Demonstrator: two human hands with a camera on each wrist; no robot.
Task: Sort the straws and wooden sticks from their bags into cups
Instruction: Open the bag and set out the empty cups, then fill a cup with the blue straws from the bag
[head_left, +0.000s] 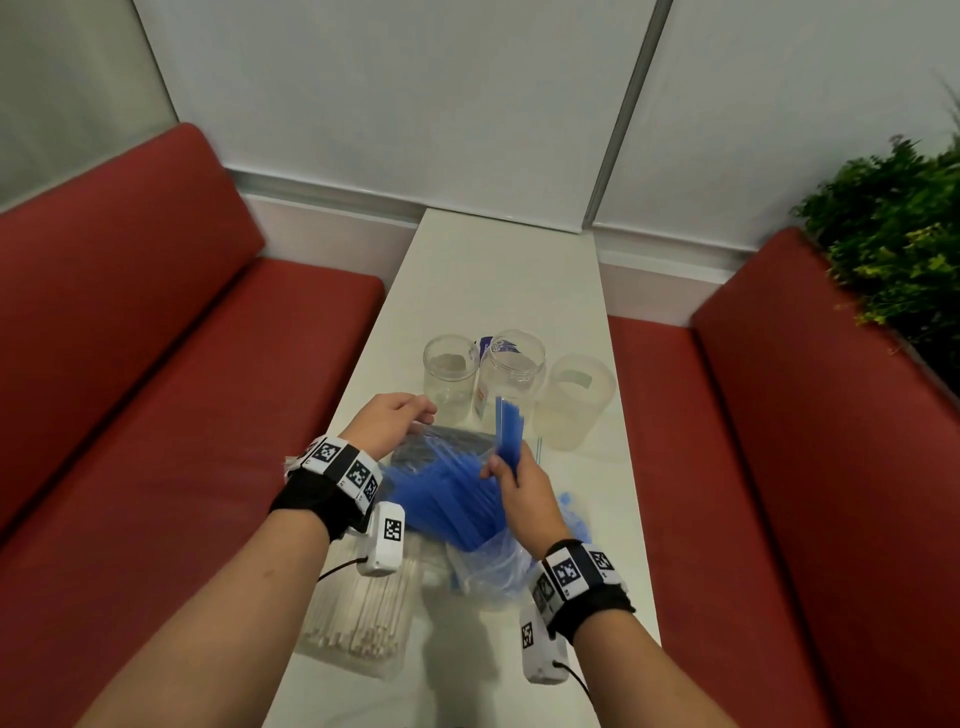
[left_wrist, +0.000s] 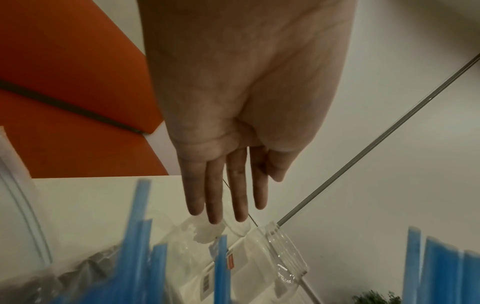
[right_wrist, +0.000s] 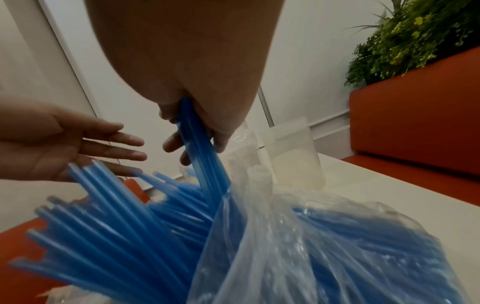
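My right hand (head_left: 511, 475) grips a small bundle of blue straws (head_left: 510, 426) and holds it upright above the clear plastic bag (head_left: 488, 569), from which many more blue straws (right_wrist: 124, 222) fan out. The grip shows in the right wrist view, fingers (right_wrist: 171, 144) curled round the bundle. My left hand (head_left: 400, 415) hovers over the fanned straws with straight fingers (left_wrist: 215, 197), holding nothing. Three clear cups stand behind: left cup (head_left: 450, 371), middle cup (head_left: 511, 371), frosted right cup (head_left: 574, 402). A bag of wooden sticks (head_left: 358, 618) lies under my left forearm.
The narrow white table (head_left: 498, 270) runs between two red benches, left bench (head_left: 156, 364) and right bench (head_left: 810, 467). A green plant (head_left: 893, 249) stands behind the right bench. A dark bag (head_left: 441, 441) lies under the fanned straws.
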